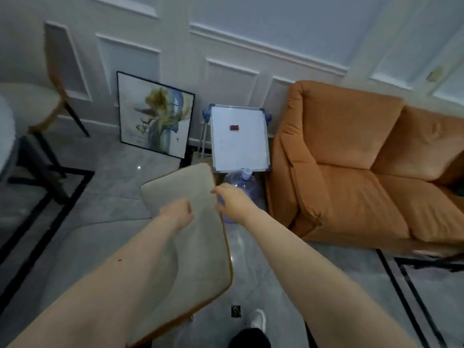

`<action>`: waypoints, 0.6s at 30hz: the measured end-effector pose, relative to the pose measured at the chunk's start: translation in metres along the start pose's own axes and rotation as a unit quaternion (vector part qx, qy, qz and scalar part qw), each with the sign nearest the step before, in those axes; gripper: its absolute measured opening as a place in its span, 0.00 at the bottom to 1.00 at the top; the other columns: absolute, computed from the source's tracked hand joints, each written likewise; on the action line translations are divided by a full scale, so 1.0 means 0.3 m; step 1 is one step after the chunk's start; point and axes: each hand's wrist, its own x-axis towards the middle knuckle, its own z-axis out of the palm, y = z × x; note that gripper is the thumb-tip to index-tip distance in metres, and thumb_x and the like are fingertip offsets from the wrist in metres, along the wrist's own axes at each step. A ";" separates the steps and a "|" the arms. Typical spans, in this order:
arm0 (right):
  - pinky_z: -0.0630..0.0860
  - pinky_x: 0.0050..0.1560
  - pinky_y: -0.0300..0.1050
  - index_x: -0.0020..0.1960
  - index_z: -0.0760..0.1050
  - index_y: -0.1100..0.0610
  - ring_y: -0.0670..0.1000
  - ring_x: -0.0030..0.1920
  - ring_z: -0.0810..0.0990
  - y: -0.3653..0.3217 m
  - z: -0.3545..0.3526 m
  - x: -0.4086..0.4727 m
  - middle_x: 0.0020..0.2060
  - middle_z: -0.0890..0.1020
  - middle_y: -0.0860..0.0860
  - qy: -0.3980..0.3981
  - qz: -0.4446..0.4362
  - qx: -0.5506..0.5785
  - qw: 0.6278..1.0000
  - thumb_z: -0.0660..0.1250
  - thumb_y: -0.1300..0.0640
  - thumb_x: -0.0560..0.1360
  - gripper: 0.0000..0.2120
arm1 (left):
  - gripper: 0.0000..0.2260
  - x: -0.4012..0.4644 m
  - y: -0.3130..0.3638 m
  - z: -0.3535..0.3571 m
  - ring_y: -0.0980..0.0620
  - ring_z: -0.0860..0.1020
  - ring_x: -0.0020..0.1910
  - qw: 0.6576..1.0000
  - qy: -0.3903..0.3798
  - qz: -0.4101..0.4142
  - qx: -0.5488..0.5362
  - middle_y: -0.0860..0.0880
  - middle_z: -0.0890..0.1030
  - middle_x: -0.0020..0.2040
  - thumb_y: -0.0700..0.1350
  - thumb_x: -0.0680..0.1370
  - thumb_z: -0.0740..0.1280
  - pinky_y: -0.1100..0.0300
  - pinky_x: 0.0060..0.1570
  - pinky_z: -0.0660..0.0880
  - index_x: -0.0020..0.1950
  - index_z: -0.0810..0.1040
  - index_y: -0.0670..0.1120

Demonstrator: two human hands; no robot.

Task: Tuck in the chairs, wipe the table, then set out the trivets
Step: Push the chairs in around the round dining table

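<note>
A chair with a beige padded back (198, 247) edged in orange-brown stands right in front of me; its seat (82, 247) spreads to the lower left. My left hand (178, 212) has its fingers curled on the upper front face of the chair back. At the chair back's right edge near the top, my right hand (229, 200) grips the trim. A second beige chair (37, 101) stands at the upper left, beside the white table's edge (5, 136). No cloth or trivets are in view.
An orange sofa (364, 167) fills the right side. Against the panelled wall lean a framed picture (154, 116) and a small whiteboard (239, 138). A large water bottle (242, 184) stands just behind the chair. My white shoe (258, 320) is on the grey floor.
</note>
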 end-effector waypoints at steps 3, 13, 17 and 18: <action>0.68 0.62 0.51 0.69 0.69 0.57 0.58 0.65 0.71 0.037 0.013 0.192 0.65 0.73 0.56 -0.032 -0.085 -0.011 0.996 0.62 0.60 0.75 0.22 | 0.12 0.103 -0.046 0.001 0.45 0.77 0.57 0.995 0.014 -0.080 -0.057 0.43 0.79 0.57 0.47 0.75 0.64 0.54 0.57 0.74 0.55 0.78 0.43; 0.65 0.68 0.51 0.71 0.65 0.55 0.58 0.68 0.67 0.036 0.040 0.459 0.69 0.68 0.55 -0.185 -0.330 -0.043 0.925 0.61 0.57 0.79 0.21 | 0.12 0.026 0.048 0.086 0.44 0.75 0.59 0.903 0.120 -0.351 -0.214 0.42 0.76 0.61 0.46 0.78 0.63 0.56 0.56 0.71 0.58 0.75 0.41; 0.65 0.68 0.50 0.72 0.64 0.55 0.57 0.69 0.66 0.004 0.051 0.426 0.70 0.67 0.55 -0.217 -0.386 -0.070 0.894 0.61 0.59 0.79 0.22 | 0.13 -0.074 0.117 0.150 0.43 0.73 0.61 0.864 0.149 -0.411 -0.251 0.42 0.74 0.62 0.44 0.80 0.61 0.56 0.56 0.70 0.62 0.73 0.39; 0.65 0.69 0.50 0.72 0.64 0.55 0.56 0.70 0.65 -0.001 0.061 0.419 0.70 0.67 0.54 -0.221 -0.391 -0.083 0.890 0.60 0.59 0.79 0.22 | 0.13 -0.083 0.130 0.164 0.43 0.73 0.60 0.860 0.155 -0.413 -0.256 0.41 0.74 0.62 0.44 0.80 0.60 0.56 0.56 0.70 0.62 0.73 0.39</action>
